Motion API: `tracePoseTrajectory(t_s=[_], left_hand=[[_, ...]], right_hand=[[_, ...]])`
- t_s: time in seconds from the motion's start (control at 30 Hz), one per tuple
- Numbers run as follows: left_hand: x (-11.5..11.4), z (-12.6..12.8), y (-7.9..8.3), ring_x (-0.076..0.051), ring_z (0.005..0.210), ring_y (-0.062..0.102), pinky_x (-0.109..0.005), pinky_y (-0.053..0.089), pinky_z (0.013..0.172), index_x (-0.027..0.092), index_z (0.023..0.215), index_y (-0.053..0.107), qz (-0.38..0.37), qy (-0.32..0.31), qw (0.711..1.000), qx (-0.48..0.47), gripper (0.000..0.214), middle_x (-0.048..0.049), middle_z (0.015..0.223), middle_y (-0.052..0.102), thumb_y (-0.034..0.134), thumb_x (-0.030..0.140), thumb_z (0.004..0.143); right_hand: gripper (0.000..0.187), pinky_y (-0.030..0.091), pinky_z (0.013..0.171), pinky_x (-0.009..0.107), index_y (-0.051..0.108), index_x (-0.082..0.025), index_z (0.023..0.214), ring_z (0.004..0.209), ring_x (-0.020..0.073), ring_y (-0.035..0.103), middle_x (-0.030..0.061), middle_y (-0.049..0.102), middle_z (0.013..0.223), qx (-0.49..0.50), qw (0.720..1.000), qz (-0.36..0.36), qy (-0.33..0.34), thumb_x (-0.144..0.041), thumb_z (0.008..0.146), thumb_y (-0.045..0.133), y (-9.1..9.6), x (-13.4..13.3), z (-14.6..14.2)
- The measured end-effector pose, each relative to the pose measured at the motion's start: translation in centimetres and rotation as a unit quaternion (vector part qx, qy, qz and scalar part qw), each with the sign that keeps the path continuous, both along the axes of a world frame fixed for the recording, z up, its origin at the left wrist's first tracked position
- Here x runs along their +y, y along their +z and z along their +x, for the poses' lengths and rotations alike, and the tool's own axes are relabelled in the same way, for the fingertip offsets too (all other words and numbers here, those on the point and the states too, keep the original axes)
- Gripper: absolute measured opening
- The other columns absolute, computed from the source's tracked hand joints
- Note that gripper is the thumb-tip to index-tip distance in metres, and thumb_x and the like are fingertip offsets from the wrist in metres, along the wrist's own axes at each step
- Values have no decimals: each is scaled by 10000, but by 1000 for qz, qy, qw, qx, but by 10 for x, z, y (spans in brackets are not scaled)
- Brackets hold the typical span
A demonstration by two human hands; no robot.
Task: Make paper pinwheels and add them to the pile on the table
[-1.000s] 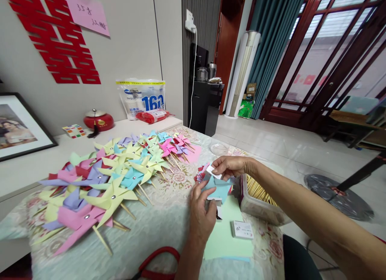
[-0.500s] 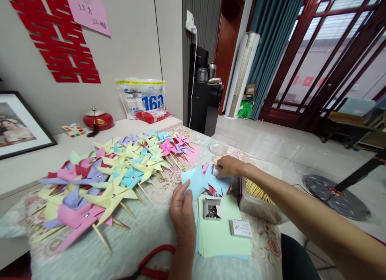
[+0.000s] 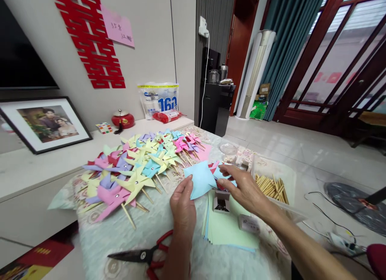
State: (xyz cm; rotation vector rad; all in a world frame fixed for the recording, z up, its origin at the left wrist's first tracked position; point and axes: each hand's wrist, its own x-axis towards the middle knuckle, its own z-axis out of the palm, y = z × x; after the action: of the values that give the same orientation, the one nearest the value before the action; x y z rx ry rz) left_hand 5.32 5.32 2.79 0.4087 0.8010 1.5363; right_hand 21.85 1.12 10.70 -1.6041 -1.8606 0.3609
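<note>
A light blue paper piece (image 3: 201,180) is pinched at its left edge by my left hand (image 3: 183,201), thumb on top. My right hand (image 3: 241,184) is over coloured paper scraps (image 3: 214,166) just right of that piece, its fingers apart with nothing visible between them. Below the hands, a small opened box of metal fasteners (image 3: 221,202) sits on a stack of pale green paper (image 3: 230,233), beside a closed small box (image 3: 249,223). Red-handled scissors (image 3: 143,255) lie near my left forearm, which hides part of their handles.
Finished paper pinwheels (image 3: 137,181) on sticks are heaped on the left of the cloth-covered table (image 3: 99,248). At the right stands a clear plastic bin (image 3: 289,175) with short wooden sticks (image 3: 271,187). Behind it is a round clear lid (image 3: 228,148).
My right hand has left the small box behind the scraps and come back nearer, fingers now spread. My left hand has lifted the blue paper piece. The view has swung left.
</note>
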Motion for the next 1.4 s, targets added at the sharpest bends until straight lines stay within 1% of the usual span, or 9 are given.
tracePoseTrajectory(t_s=[0.1,0.23,0.4,0.67,0.87,1.03,1.2,1.3,1.4], left_hand=[[-23,-11,7,-211,892,698,-367,515,889,147,953,769,-3,-46,999,28,462,-86,944,773,901,322,547],[-59,-31,6,-220,896,700,-371,536,845,160,1069,728,20,-133,986,98,490,-95,1010,753,870,307,624],[-94,-56,0,-233,1024,663,-312,532,833,176,1025,745,92,-165,950,248,388,-106,1216,641,831,243,652],[-131,-69,1,-214,849,685,-320,560,711,216,1464,460,73,-205,942,257,833,-89,1076,689,792,249,701],[-147,-72,-10,-243,858,691,-327,544,712,181,1117,689,34,-200,934,295,404,-105,1009,745,762,276,731],[-157,-77,-12,-201,784,674,-303,523,725,208,898,720,166,-78,822,539,99,-43,850,734,658,206,821],[-169,-84,-18,-185,902,692,-291,549,803,206,939,692,366,18,699,614,290,-57,953,720,549,3,789],[-177,-87,-22,-187,955,686,-289,563,798,200,945,689,384,25,681,623,339,-80,1022,698,516,-38,777],[-182,-87,-24,-186,959,678,-296,571,769,214,914,696,370,9,702,608,387,-79,1057,679,472,-59,754]], right_hand=[[509,537,880,438,563,-218,1344,1105,287,641,123,673,1227,212,976,-43,-31,-435,891,641,-28,-17,-5],[710,518,940,420,538,-220,1368,1101,261,641,115,660,1225,442,893,-85,-11,-424,744,809,-46,-33,-9],[747,506,782,313,560,-209,1343,841,171,654,22,681,939,519,837,-168,43,-326,672,868,-43,-53,-18],[460,477,659,290,666,-199,1156,725,160,617,11,679,871,405,887,-208,76,-288,719,779,-54,-85,-30],[250,507,724,303,711,-206,1053,838,199,660,33,739,950,270,944,-164,98,-253,808,688,-57,-99,-34],[98,487,718,294,720,-210,908,792,173,644,27,708,856,167,975,-32,140,-200,906,623,-54,-110,-36],[190,515,798,342,675,-216,963,928,201,636,64,679,957,113,970,115,182,-84,913,547,-63,-126,-37],[271,519,846,411,649,-223,977,991,237,625,79,679,998,87,964,145,203,-33,883,482,-69,-135,-38],[302,521,841,439,631,-236,979,993,248,631,80,684,1005,82,964,152,202,-20,871,450,-72,-140,-38]])
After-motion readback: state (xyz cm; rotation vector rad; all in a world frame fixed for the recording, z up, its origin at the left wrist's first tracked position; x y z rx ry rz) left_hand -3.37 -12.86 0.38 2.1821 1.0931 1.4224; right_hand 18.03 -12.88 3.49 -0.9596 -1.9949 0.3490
